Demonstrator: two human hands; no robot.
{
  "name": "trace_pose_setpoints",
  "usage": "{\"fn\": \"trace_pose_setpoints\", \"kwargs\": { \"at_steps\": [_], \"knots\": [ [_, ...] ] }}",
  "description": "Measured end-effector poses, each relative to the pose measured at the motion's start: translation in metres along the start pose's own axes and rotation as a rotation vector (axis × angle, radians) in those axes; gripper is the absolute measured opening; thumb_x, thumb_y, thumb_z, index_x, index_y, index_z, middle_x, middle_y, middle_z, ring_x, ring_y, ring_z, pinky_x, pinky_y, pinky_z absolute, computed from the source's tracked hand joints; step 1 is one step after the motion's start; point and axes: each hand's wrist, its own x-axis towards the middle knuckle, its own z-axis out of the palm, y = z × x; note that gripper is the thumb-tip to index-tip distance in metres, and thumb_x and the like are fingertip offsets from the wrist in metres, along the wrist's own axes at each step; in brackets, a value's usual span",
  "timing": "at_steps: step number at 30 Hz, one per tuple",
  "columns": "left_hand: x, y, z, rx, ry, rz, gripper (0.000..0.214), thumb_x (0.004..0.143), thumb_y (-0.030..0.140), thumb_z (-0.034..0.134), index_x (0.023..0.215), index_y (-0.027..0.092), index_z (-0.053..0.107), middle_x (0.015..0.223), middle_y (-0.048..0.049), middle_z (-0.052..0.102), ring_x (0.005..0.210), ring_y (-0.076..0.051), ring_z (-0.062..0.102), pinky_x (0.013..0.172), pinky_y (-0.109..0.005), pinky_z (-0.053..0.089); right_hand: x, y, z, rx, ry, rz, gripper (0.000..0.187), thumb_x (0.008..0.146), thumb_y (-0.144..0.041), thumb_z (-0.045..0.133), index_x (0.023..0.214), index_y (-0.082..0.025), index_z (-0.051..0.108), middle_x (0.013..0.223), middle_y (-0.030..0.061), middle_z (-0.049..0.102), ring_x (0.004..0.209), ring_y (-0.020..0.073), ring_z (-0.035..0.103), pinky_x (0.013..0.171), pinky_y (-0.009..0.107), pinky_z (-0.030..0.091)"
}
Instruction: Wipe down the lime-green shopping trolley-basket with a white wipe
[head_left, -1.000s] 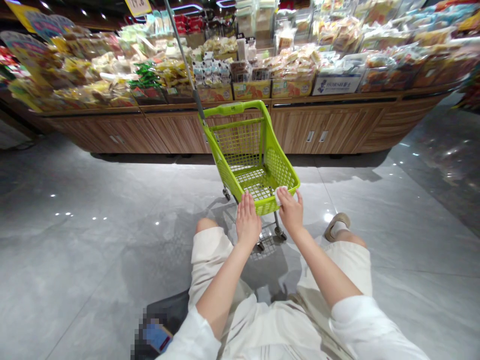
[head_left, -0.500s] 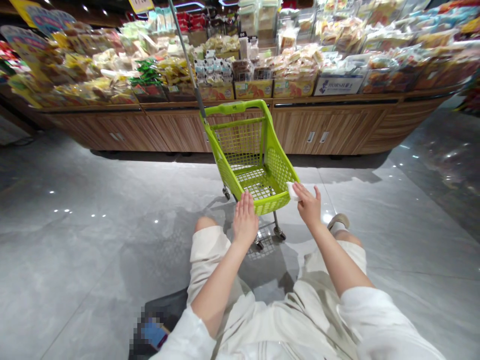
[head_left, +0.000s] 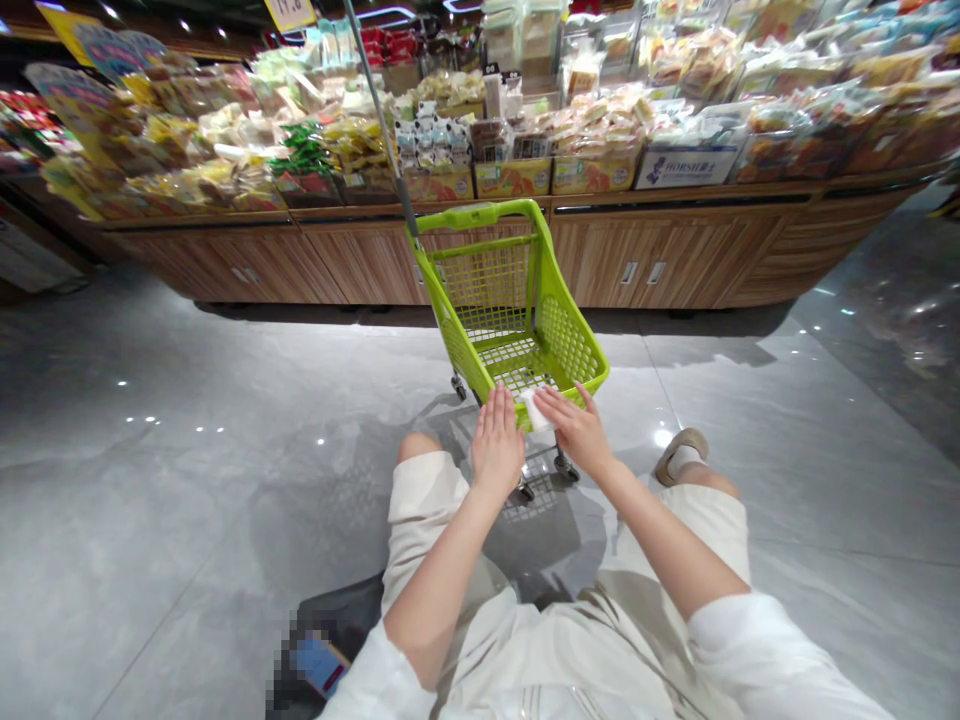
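Observation:
A small lime-green shopping trolley [head_left: 559, 345] stands on the grey tiled floor in front of me, its basket bare. My left hand [head_left: 496, 448] rests flat with fingers together on the near rim of the basket. My right hand [head_left: 576, 432] presses a white cloth [head_left: 535, 410] against the same rim, just right of the left hand. I am crouched low, with my knees in pale shorts on either side of the trolley's wheels.
A long wooden display counter [head_left: 360, 262] with drawers runs behind the trolley, piled with packaged snacks and boxes. A thin metal pole [head_left: 380, 115] rises beside the trolley's handle. A dark bag [head_left: 330, 640] lies on the floor by my left leg.
My right hand, with the white cloth, slid from the basket's near rim out to its right corner and then back left along the rim beside my left hand. The left hand stayed put.

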Motion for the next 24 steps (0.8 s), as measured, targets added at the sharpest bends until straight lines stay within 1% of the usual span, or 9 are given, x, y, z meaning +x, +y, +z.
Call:
{"fn": "trace_pose_setpoints", "kwargs": {
  "at_steps": [4, 6, 8, 10, 14, 16, 18, 20, 24],
  "knots": [
    [-0.002, -0.001, 0.001, 0.01, -0.004, 0.004, 0.07, 0.092, 0.021, 0.045, 0.155, 0.006, 0.019, 0.164, -0.0152, 0.018, 0.153, -0.024, 0.013, 0.123, -0.043, 0.023, -0.028, 0.071, -0.019, -0.136, 0.106, 0.204, 0.073, 0.075, 0.0, 0.04, 0.143, -0.026, 0.048, 0.142, 0.0042, 0.058, 0.137, 0.0192, 0.048, 0.121, 0.052, 0.012],
    [-0.003, 0.001, 0.003, 0.008, 0.002, 0.007, 0.071, 0.091, 0.021, 0.046, 0.155, 0.005, 0.019, 0.164, -0.0156, 0.017, 0.153, -0.024, 0.013, 0.124, -0.043, 0.023, -0.034, 0.083, -0.022, -0.183, 0.15, 0.31, 0.073, 0.075, -0.001, 0.041, 0.142, -0.027, 0.049, 0.141, 0.0046, 0.059, 0.136, 0.0201, 0.049, 0.121, 0.053, 0.012],
    [-0.003, 0.004, 0.006, 0.001, 0.017, 0.005, 0.073, 0.09, 0.021, 0.047, 0.155, 0.004, 0.018, 0.165, -0.0165, 0.016, 0.153, -0.024, 0.011, 0.124, -0.043, 0.022, -0.031, 0.07, -0.018, -0.191, 0.166, 0.365, 0.072, 0.075, -0.001, 0.041, 0.143, -0.025, 0.049, 0.141, 0.0063, 0.059, 0.136, 0.0204, 0.05, 0.121, 0.053, 0.013],
    [-0.002, 0.008, 0.007, -0.008, 0.033, -0.002, 0.075, 0.09, 0.021, 0.048, 0.155, 0.003, 0.017, 0.165, -0.0173, 0.014, 0.154, -0.024, 0.009, 0.124, -0.044, 0.022, -0.022, 0.037, -0.007, -0.154, 0.167, 0.36, 0.072, 0.076, -0.002, 0.041, 0.145, -0.024, 0.047, 0.143, 0.0079, 0.057, 0.136, 0.0202, 0.049, 0.121, 0.051, 0.013],
    [-0.002, 0.012, 0.007, -0.006, 0.016, -0.02, 0.074, 0.086, 0.014, 0.046, 0.154, 0.001, 0.019, 0.164, -0.0181, 0.015, 0.154, -0.023, 0.008, 0.124, -0.042, 0.022, 0.0, -0.038, 0.014, -0.01, 0.09, 0.156, 0.069, 0.081, -0.003, 0.039, 0.147, -0.022, 0.043, 0.147, 0.0071, 0.053, 0.14, 0.0172, 0.044, 0.123, 0.046, 0.011],
    [-0.002, 0.011, 0.005, 0.001, 0.01, -0.027, 0.075, 0.084, 0.01, 0.045, 0.154, 0.002, 0.02, 0.164, -0.0174, 0.016, 0.154, -0.023, 0.009, 0.124, -0.042, 0.022, 0.002, -0.05, 0.017, 0.012, 0.065, 0.075, 0.067, 0.083, -0.004, 0.039, 0.148, -0.022, 0.042, 0.147, 0.007, 0.052, 0.141, 0.0164, 0.043, 0.123, 0.044, 0.01],
    [-0.003, 0.007, 0.004, -0.002, 0.011, -0.026, 0.076, 0.084, 0.011, 0.046, 0.154, 0.003, 0.019, 0.164, -0.0172, 0.016, 0.154, -0.022, 0.01, 0.124, -0.042, 0.023, -0.004, -0.036, 0.013, -0.015, 0.057, 0.024, 0.067, 0.085, -0.004, 0.038, 0.148, -0.024, 0.041, 0.147, 0.0064, 0.052, 0.14, 0.0158, 0.044, 0.124, 0.046, 0.006],
    [-0.003, 0.004, 0.004, -0.007, 0.012, -0.017, 0.077, 0.085, 0.014, 0.047, 0.155, 0.003, 0.018, 0.164, -0.0172, 0.015, 0.154, -0.022, 0.01, 0.124, -0.042, 0.023, -0.016, -0.002, 0.003, -0.08, 0.074, 0.03, 0.068, 0.085, -0.002, 0.037, 0.148, -0.026, 0.041, 0.146, 0.0056, 0.054, 0.138, 0.0157, 0.047, 0.123, 0.049, 0.001],
    [-0.004, 0.003, 0.006, -0.01, 0.024, 0.001, 0.079, 0.084, 0.015, 0.048, 0.155, 0.003, 0.016, 0.165, -0.0167, 0.012, 0.154, -0.023, 0.007, 0.125, -0.042, 0.02, -0.039, 0.067, -0.016, -0.218, 0.192, 0.249, 0.067, 0.082, -0.002, 0.038, 0.143, -0.029, 0.048, 0.141, 0.0045, 0.059, 0.136, 0.0207, 0.049, 0.12, 0.057, -0.004]
  ]
}}
